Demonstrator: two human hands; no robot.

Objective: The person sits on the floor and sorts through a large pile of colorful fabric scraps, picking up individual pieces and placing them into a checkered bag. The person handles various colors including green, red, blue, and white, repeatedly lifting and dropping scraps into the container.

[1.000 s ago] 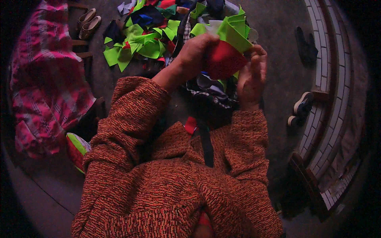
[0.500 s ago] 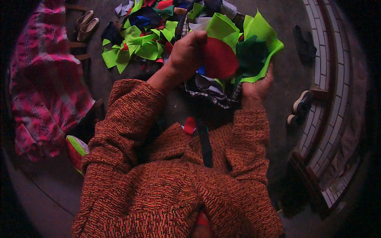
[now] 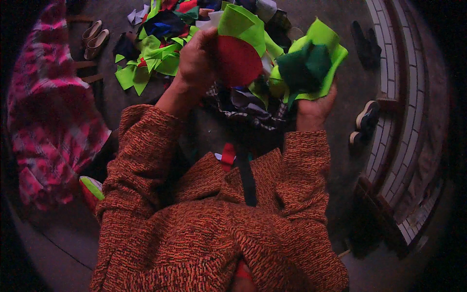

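Observation:
My left hand (image 3: 197, 61) is closed on a red fabric scrap (image 3: 238, 62) with a rounded edge, and a lime green scrap (image 3: 242, 27) stands up just behind it. To the right, my right hand (image 3: 318, 107) grips a bundle of fabric scraps from below: lime green cloth (image 3: 316, 36) wraps around a dark green piece (image 3: 304, 68). Most of that hand's fingers are hidden under the cloth. Both hands are raised above a loose heap of fabric scraps (image 3: 165, 29) in lime, blue, red, grey and black, with a checked cloth (image 3: 253, 114) at its near side.
At the far left stand beige shoes (image 3: 96, 43), near a pink checked cloth (image 3: 53, 112) that hangs down. Dark shoes (image 3: 368, 117) with pale soles lie on the right, beside a white-tiled ledge (image 3: 389, 63). A dark cloth-like item (image 3: 366, 46) rests on the floor there.
My left hand has moved left with the red and lime scraps, widening the gap to my right hand. The bundle in my right hand has stayed nearly in place, its dark green piece now showing more.

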